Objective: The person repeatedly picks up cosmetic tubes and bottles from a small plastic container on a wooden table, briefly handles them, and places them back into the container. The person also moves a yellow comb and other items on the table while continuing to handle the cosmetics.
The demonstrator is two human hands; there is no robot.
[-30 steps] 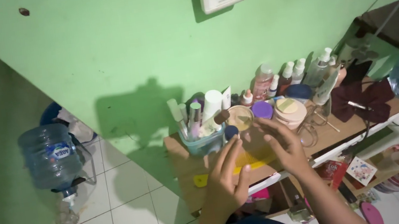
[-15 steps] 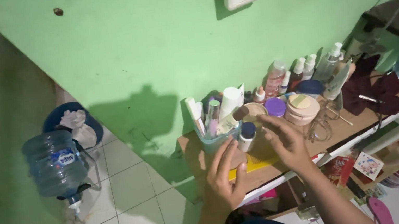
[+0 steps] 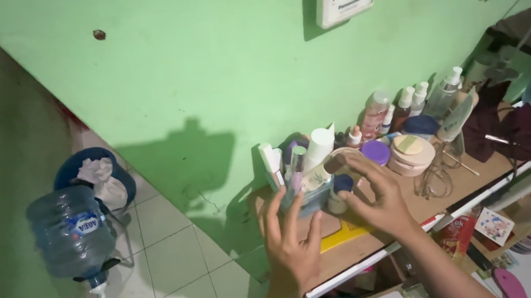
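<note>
My left hand (image 3: 293, 239) is spread open, fingertips reaching up against the front of the pale blue organiser cup (image 3: 312, 199), which stands at the left end of the wooden shelf (image 3: 428, 205), packed with upright tubes (image 3: 319, 149). My right hand (image 3: 377, 202) is also open, fingers splayed beside a small white bottle with a dark blue cap (image 3: 339, 190) just right of the cup; neither hand grips anything. A yellow comb (image 3: 345, 235) lies beneath my palms. Round jars (image 3: 410, 152) and spray bottles (image 3: 412, 100) line the green wall (image 3: 196, 61).
</note>
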